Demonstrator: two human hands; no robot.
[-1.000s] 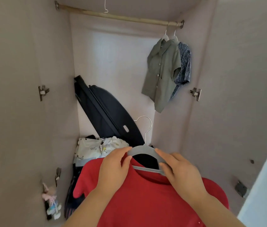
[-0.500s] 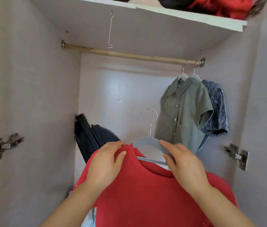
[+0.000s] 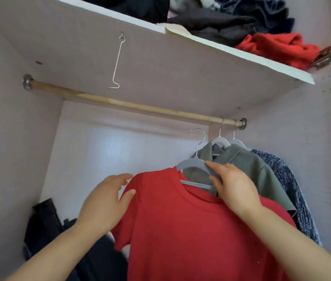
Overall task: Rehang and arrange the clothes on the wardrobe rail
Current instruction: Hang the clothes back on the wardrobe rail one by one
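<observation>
Red T-shirt (image 3: 191, 230), 1 grey hanger (image 3: 191, 162) gripped by right hand (image 3: 233, 187), now nearer rail (image 3: 130, 105); relaxed left hand (image 3: 103, 201) touches shoulder; 2 hung shirts (image 3: 248, 165), 3 o'clock.

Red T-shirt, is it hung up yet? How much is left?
Done: the green shirt and blue patterned shirt hang on the rail. In hand: the right hand holds the red T-shirt by its grey hanger, the left hand touches its shoulder. Left: its hook is below the rail, not on it yet.
</observation>
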